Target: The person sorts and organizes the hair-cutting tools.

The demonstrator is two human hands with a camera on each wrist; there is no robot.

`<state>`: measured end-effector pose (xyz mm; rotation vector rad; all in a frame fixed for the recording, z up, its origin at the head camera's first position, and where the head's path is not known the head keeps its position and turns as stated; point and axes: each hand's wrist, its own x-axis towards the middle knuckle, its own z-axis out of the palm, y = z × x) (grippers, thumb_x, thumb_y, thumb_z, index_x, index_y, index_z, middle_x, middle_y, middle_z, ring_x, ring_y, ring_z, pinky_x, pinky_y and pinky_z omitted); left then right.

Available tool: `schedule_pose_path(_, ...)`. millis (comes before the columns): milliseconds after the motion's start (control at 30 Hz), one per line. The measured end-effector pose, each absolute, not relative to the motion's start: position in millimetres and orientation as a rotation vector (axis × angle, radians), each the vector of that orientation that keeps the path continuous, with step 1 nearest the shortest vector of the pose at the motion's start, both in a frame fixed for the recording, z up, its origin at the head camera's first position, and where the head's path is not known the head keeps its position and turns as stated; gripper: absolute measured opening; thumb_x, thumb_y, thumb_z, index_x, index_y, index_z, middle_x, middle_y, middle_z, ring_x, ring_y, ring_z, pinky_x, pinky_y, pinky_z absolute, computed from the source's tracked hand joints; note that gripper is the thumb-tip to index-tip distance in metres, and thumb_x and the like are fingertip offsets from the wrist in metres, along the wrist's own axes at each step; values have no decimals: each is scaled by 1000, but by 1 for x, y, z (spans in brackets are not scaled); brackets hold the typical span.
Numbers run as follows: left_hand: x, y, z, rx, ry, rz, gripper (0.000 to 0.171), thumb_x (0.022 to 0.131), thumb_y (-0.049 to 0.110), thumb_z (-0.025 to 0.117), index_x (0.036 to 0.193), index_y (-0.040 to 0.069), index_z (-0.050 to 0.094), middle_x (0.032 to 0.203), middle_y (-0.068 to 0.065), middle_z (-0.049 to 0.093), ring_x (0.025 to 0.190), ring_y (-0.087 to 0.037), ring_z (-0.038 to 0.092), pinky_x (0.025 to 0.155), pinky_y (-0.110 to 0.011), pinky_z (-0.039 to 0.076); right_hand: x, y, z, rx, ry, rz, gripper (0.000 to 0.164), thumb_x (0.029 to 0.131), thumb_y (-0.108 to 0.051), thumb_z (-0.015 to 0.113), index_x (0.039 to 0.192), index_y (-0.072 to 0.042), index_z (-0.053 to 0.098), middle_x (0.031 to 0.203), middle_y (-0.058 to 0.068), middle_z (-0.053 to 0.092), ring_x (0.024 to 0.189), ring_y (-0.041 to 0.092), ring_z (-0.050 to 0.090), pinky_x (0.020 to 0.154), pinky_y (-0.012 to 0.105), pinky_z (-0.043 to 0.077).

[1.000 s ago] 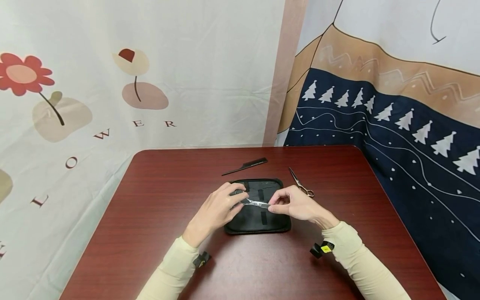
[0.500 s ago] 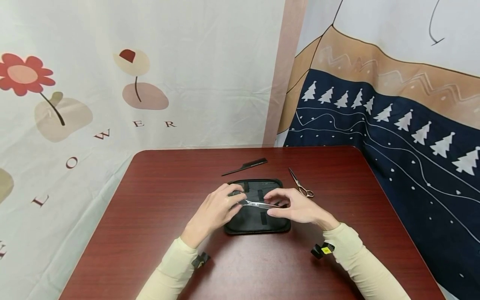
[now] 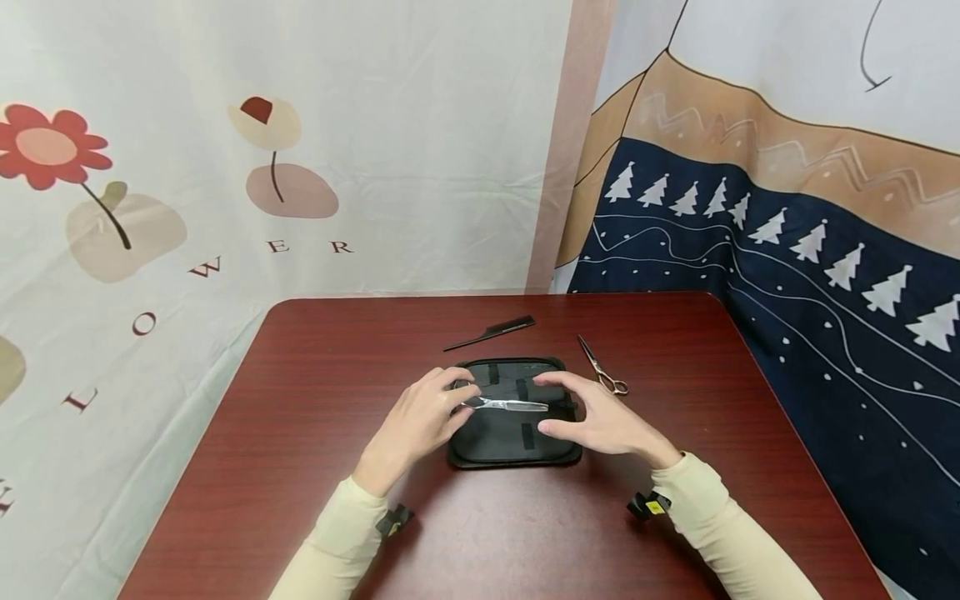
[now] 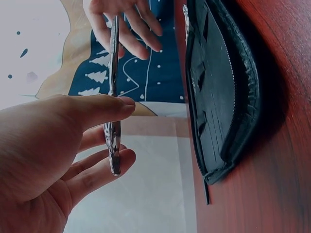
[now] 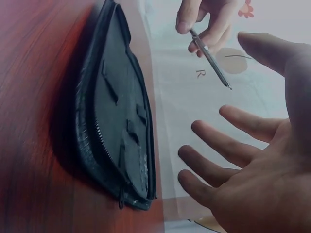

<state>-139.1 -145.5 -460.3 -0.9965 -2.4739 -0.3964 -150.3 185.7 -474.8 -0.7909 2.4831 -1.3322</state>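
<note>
My left hand (image 3: 414, 423) holds a pair of silver scissors (image 3: 513, 406) by the handle end, above an opened black zip case (image 3: 487, 448). In the left wrist view the thumb lies across the scissors (image 4: 114, 73) with fingers behind them; the blades point toward the other hand. My right hand (image 3: 609, 418) is spread apart beside the blade tips, thumb and fingers straight, with nothing held. The right wrist view shows a gap between its fingertips (image 5: 198, 127) and the scissors. Inside the case are dark elastic loops; the finger rings are partly hidden by my left hand.
Behind the case a black tail comb (image 3: 495, 332) lies on the reddish-brown table (image 3: 337, 350). Another pair of scissors (image 3: 597, 364) rests on the table just right of the case's far corner. Printed curtains (image 3: 420, 167) hang behind the table.
A second ago my right hand pinched the blade end; it has let go and its fingers have spread. My left hand has moved slightly left with the scissors.
</note>
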Motion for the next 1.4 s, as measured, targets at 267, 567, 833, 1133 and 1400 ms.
schedule_pose_path(267,-138,-155,-462,-961,-2480,-411,28,86,11,98,111,13,86,122,-7,80,93,-25,72,76,-36,62,-145,193,-480,-848,2592,-1288,69,103,-39,83,163,-19,57,169,3,58,157,33,56,125,68,50)
schedule_pose_path(567,-139,-166,-466,-912,-2509,-425,29,85,8,97,112,11,87,120,-10,81,94,-28,73,78,-40,64,-142,202,-488,-889,2729,-1195,71,100,-39,86,163,-23,58,169,4,57,158,32,55,124,69,49)
schedule_pose_path(833,-140,-176,-470,-870,-2531,-421,27,83,3,97,105,12,86,116,-9,80,92,-30,73,76,-43,64,-140,212,-498,-898,2756,-1110,78,97,-40,88,164,-16,57,173,13,52,162,37,48,127,71,45)
schedule_pose_path(1133,-146,-184,-476,-845,-2563,-429,24,84,3,96,104,12,86,112,-10,80,94,-30,76,80,-46,67,-137,219,-508,-874,2772,-990,83,96,-43,89,166,-13,55,178,15,46,170,46,34,131,77,36)
schedule_pose_path(1400,-152,-191,-482,-810,-2602,-439,19,87,6,96,103,11,86,110,-10,81,96,-29,79,82,-46,68,-133,223,-515,-913,2840,-871,80,97,-45,88,164,-16,58,177,16,47,169,52,33,129,83,33)
